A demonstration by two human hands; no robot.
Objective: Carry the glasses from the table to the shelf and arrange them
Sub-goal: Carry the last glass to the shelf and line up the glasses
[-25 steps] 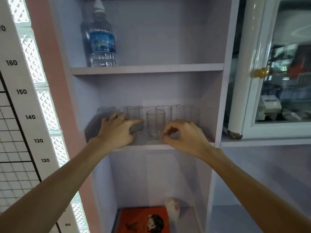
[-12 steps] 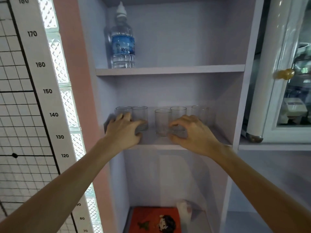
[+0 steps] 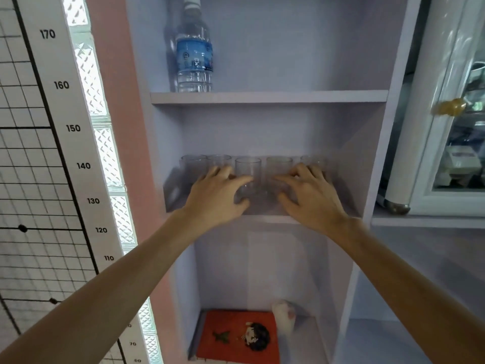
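Several clear drinking glasses stand in a row on the middle shelf (image 3: 265, 219) of a pale lilac shelf unit. My left hand (image 3: 219, 198) curls round the left side of the middle glass (image 3: 248, 169), thumb low and index finger across its front. My right hand (image 3: 311, 197) wraps the glass to its right (image 3: 279, 166) from the right side. Two more glasses (image 3: 195, 164) stand at the left behind my left hand. Another glass (image 3: 313, 161) at the far right is mostly hidden by my right fingers.
A water bottle (image 3: 194, 56) stands on the upper shelf (image 3: 288, 97). A red picture box (image 3: 236, 334) and a white object (image 3: 284, 317) lie on the bottom shelf. A white glass-door cabinet (image 3: 420, 127) stands at the right, a height chart (image 3: 61, 85) at the left.
My left hand has moved right from the second glass to the middle glass. My right hand has closed round the glass beside it. The row stands tighter, and the view has shifted.
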